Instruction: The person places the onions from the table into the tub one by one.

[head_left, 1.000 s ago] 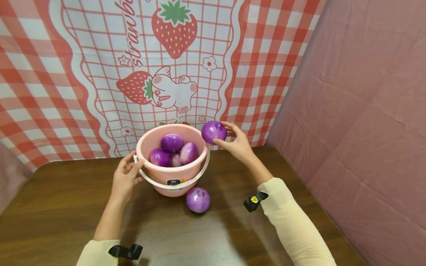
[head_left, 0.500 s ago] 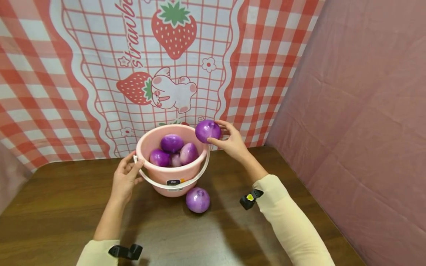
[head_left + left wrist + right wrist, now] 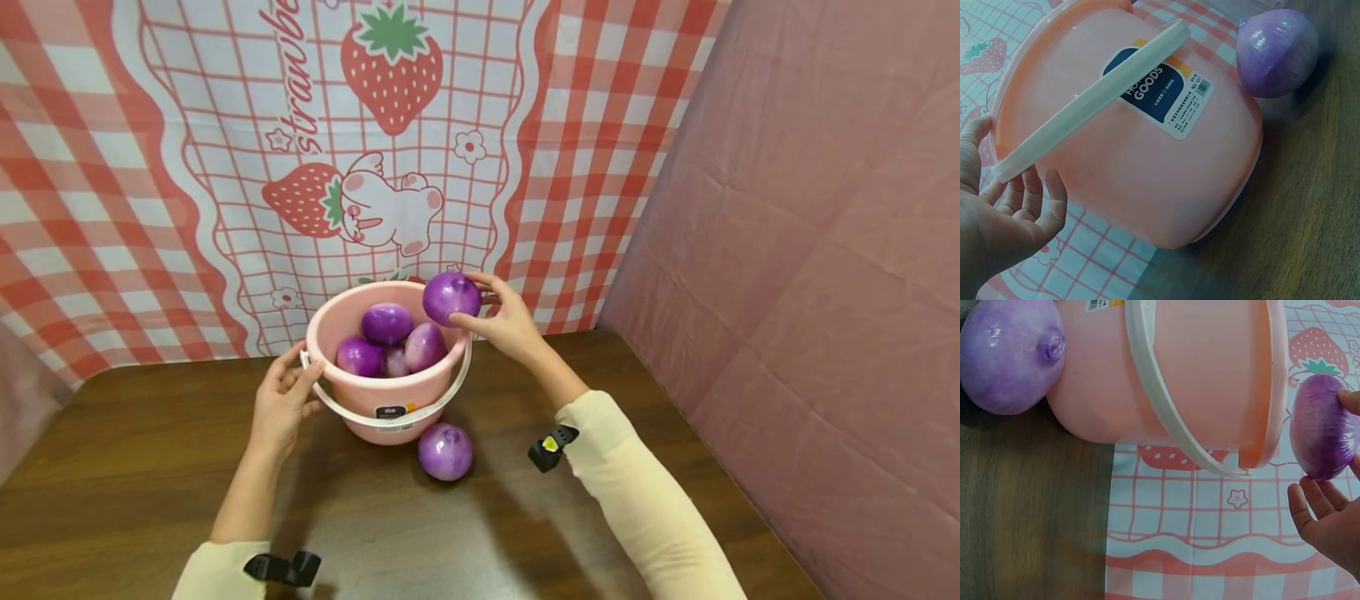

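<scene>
A pink bucket (image 3: 420,387) stands upright on the table, its white handle (image 3: 1094,103) hanging down in front. My left hand (image 3: 277,408) grips the left rim near the handle's end, thumb on the rim and fingers outside. Between thumb and fingers, my right hand (image 3: 513,323) holds a purple onion (image 3: 450,298) just above the bucket's right rim. In the right wrist view this onion (image 3: 1322,428) is apart from the rim. Several onions lie inside the bucket, among them a dark purple onion (image 3: 387,323) and a paler onion (image 3: 426,347).
Another purple onion (image 3: 446,452) sits on the wooden table (image 3: 405,533), close in front of the bucket's base. Behind stands a red and white checked strawberry cloth (image 3: 465,217). A pink cloth wall (image 3: 787,250) closes off the right side.
My right hand has moved left with the onion, from beside the bucket to over its right rim. My left hand, the bucket and the other onions have stayed in place.
</scene>
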Available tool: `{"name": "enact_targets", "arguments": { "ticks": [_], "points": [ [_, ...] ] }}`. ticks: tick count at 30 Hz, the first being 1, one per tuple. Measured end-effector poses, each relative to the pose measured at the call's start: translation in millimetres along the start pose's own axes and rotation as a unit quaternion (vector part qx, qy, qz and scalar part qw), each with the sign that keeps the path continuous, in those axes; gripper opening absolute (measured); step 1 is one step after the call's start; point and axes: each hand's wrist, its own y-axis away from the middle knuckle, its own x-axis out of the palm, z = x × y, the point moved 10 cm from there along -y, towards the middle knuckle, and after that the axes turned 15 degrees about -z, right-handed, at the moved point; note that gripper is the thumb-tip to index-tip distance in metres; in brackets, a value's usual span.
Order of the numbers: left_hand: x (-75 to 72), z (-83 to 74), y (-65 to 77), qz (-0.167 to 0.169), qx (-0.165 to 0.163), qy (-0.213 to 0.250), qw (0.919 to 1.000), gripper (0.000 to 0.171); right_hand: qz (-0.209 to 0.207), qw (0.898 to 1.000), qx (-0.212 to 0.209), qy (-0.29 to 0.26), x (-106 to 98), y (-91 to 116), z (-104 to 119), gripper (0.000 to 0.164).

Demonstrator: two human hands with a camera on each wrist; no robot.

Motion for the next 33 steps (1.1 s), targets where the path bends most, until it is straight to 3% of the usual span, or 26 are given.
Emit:
{"name": "enact_targets", "arguments": {
  "ticks": [33],
  "points": [
    [1.1, -1.3, 1.6, 0.005, -0.002, 0.011, 0.9999, 0.05, 0.033, 0.999, 0.006, 0.012, 40.8, -3.8, 14.7, 0.065]
  ]
}}
